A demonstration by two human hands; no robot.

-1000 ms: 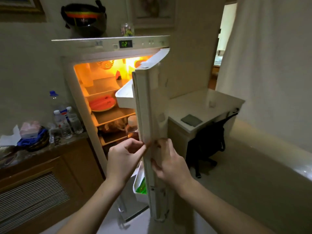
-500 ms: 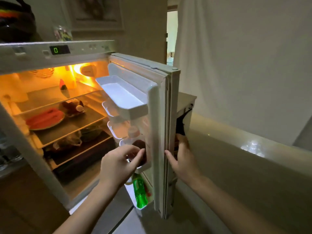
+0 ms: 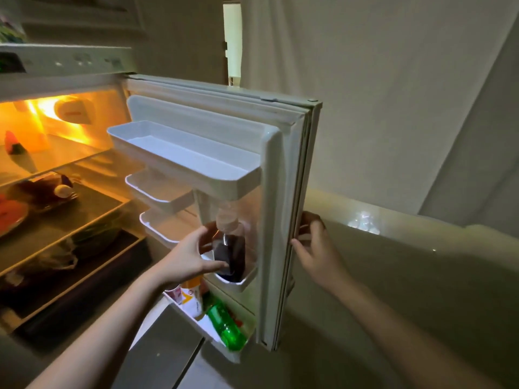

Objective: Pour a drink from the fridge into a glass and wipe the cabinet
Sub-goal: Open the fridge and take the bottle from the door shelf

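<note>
The fridge door stands wide open. A clear bottle of dark drink with a pale cap stands upright in a small white door bin. My left hand curls around the bottle's left side, thumb and fingers touching it. My right hand rests on the door's outer edge, fingers behind it. A green bottle lies tilted in the bottom door bin beside an orange-and-white carton. No glass is in view.
The lit fridge interior at left holds shelves with a red plate of food, a dark bowl and bagged items. The wide top door shelf has nothing in it. A pale wall and a low ledge run along the right.
The door has swung from nearly edge-on to wide open. My left hand has gone from the door edge into the door bin, onto the dark bottle. The view has shifted right.
</note>
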